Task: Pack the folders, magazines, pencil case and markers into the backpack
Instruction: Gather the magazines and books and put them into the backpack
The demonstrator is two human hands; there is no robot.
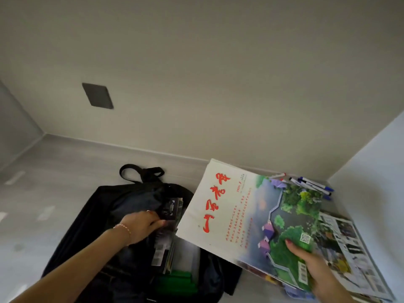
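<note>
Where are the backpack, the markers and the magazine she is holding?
backpack [87, 217]: head view, on its black outer flap at the left.
markers [314, 185]: head view, on the blue-capped pens at the right.
magazine [220, 215]: head view, on the white part of its cover.

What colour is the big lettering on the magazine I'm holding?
Red, on the white part of the magazine cover, in the head view.

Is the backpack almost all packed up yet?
Partly. The backpack already holds some magazines and green folders. The left hand holds it open while the right hand grips another magazine. More magazines and the markers still wait outside. I can't see the pencil case.
</note>
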